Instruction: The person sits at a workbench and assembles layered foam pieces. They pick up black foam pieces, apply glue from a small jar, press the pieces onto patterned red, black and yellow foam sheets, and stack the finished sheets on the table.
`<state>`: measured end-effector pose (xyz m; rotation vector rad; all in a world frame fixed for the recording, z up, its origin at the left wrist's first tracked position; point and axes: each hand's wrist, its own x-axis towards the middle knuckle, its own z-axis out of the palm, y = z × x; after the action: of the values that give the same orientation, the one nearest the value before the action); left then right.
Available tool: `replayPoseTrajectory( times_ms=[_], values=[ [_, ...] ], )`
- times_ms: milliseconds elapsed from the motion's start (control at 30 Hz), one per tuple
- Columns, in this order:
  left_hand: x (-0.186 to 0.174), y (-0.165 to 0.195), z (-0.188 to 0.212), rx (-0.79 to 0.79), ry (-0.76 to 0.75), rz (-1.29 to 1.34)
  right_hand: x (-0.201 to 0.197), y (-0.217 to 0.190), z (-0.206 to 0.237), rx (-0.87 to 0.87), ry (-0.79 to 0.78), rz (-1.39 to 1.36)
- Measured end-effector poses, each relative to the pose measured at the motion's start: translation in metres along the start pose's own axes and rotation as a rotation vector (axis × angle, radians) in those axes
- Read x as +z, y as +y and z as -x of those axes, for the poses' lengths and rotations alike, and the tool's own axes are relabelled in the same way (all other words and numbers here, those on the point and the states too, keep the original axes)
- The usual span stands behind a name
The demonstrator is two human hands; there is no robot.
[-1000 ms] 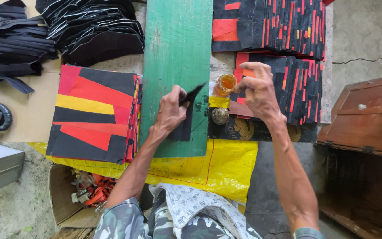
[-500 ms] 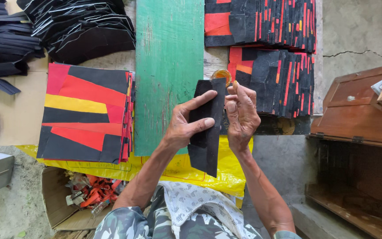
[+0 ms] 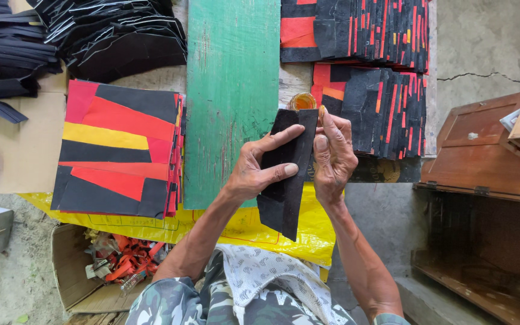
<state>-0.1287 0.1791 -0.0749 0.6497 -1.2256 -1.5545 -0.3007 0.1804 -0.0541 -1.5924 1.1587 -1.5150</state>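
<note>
Black strip of stiff, matte material (image 3: 287, 174), long and narrow, runs with its long axis nearly upright in the head view, leaning slightly: the upper end points away from the person toward the small amber-filled round jar (image 3: 302, 101), the lower end points back toward the lap. It sits above the near edge of the green painted wooden board (image 3: 233, 90) and the yellow plastic sheet (image 3: 242, 225). Surface is plain, dark, unmarked; the lower end looks cut at a slant.

Left hand (image 3: 257, 171) grips the strip at mid-length, thumb across the face, fingers wrapped behind. Right hand (image 3: 332, 156) pinches the upper right edge, fingers closed narrow on it.

Containers: the jar holds an orange-amber substance; I cannot tell what kind. A brown cardboard box (image 3: 70, 271) on the floor, lower left, holds red and orange offcuts. A brown wooden chest (image 3: 482, 156) stands at right, contents not visible.

A stack of red, yellow and black patchwork panels (image 3: 118, 150) lies left of the board.
</note>
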Motion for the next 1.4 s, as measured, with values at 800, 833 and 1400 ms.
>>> replayPoseTrajectory(
  times_ms=[800,833,1400],
  values=[
    [-0.004,0.005,-0.003,0.038,0.07,-0.01,-0.004,-0.015,0.016,-0.199,-0.117,0.295],
    [-0.004,0.005,-0.003,0.045,0.082,-0.008,-0.003,-0.017,0.018,-0.216,-0.119,0.315],
    [-0.001,0.008,-0.006,0.048,0.184,0.14,-0.004,-0.041,0.021,-0.391,-0.074,0.532]
  ],
)
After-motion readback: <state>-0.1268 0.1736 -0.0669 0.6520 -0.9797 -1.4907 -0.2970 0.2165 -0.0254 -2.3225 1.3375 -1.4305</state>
